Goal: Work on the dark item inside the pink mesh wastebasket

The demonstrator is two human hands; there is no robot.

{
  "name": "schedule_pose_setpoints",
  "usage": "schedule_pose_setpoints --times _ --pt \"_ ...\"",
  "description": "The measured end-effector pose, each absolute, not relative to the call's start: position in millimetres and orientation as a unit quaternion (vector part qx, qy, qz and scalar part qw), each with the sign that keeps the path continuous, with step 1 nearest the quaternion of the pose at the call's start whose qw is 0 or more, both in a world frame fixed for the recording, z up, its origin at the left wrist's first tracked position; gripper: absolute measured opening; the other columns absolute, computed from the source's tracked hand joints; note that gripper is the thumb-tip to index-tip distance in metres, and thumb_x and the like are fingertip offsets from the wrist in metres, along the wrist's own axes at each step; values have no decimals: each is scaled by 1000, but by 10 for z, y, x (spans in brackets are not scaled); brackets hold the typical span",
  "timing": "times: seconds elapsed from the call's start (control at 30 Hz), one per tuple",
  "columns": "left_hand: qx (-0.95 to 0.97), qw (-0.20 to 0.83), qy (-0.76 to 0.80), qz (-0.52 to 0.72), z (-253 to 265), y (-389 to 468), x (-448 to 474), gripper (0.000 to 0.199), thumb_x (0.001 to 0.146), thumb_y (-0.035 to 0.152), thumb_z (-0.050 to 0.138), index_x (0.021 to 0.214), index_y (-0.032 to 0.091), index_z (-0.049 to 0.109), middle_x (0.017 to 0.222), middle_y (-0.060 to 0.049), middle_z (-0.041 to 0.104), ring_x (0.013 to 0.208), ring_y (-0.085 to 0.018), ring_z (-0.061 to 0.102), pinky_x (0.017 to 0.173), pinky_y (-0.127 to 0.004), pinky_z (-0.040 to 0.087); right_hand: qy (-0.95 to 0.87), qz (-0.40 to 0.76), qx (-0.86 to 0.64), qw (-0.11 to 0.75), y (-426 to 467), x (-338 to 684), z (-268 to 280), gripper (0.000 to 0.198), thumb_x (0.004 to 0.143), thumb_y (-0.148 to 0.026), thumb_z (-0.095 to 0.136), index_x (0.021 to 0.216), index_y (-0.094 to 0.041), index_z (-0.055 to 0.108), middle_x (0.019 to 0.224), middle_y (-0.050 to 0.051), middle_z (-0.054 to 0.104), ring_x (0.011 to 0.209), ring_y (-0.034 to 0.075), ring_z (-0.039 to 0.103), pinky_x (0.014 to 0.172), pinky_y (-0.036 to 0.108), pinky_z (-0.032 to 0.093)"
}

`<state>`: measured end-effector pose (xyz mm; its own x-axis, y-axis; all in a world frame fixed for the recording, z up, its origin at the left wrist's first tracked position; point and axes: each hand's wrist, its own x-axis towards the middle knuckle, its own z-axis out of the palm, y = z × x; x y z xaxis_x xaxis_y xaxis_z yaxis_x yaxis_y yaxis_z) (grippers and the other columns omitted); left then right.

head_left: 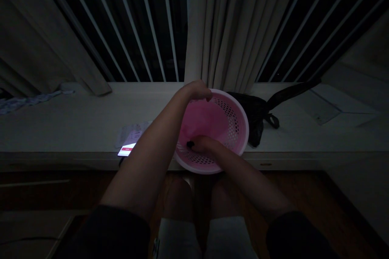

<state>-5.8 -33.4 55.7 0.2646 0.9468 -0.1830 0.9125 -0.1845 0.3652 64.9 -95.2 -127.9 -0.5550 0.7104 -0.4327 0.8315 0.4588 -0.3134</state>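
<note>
A round pink plastic basket (243, 129) with a perforated wall sits at the front edge of a white ledge, tilted toward me. My left hand (197, 90) is closed over its far rim, the fingers partly hidden. Inside the basket, low and near the front wall, my right hand (202, 144) is closed around a small black thing (190, 144). Its kind is too dark to make out. The basket's left side is partly covered by my left forearm.
A lit phone (126, 149) lies at the ledge's (75, 129) front edge, beside a clear plastic packet (124, 132). Right of the basket is a black plastic bag (253, 115), with a white box (343, 101) farther right. Curtains (225, 28) and barred windows stand behind. The room is dim.
</note>
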Motion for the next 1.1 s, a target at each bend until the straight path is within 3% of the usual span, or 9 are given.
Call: schedule_pose_setpoints --times 0.3,0.63,1.1 --pt "798 179 576 23 534 -406 -73 41 69 26 62 106 12 72 98 -10 71 85 -22 64 67 -28 46 855 -139 497 50 -1093 572 -1405 44 93 -43 42 117 -16 66 112 15 68 100 26 66 81 28 46" --pt "805 175 567 3 531 -352 -108 46 69 22 59 113 12 68 100 -12 72 83 -22 64 65 -28 46 858 -124 494 63 -1183 527 -1332 36 93 -25 42 111 -8 68 108 17 69 99 28 66 84 32 48" --pt "804 141 574 -68 590 -286 -62 50 69 12 55 118 13 67 102 -14 73 83 -22 66 67 -27 48 873 -118 462 107 -1192 615 -1234 42 93 -36 42 113 -11 69 111 16 68 99 28 66 84 31 48"
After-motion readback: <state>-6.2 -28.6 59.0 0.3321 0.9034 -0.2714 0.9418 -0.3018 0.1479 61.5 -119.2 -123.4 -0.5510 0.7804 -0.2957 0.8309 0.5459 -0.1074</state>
